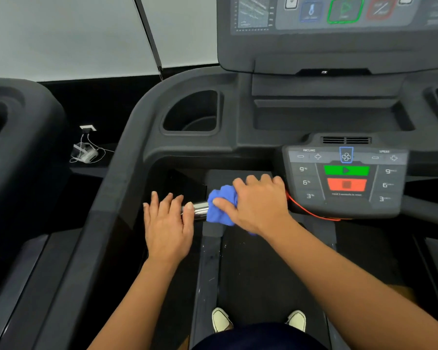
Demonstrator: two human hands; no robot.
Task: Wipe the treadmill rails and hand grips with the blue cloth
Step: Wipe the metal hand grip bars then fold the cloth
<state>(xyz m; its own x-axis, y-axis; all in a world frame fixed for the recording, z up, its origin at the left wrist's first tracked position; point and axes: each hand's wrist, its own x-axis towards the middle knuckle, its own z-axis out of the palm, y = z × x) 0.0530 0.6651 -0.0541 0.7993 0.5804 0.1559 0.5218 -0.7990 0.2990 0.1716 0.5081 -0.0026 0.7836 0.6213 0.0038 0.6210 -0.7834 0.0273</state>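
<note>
Blue cloth (221, 205) bunched on the chrome hand grip (200, 209), just left of the control panel (347, 180).
My right hand (258, 203) grasps the cloth, fingers curled over it and thumb pinning it against the bar, right beside the panel's left edge. Farther left of the panel my left hand (167, 223) is released, fingers straight, thumb tip at the bare chrome. A red cord (306, 210) trails below the panel's lower left corner.
</note>
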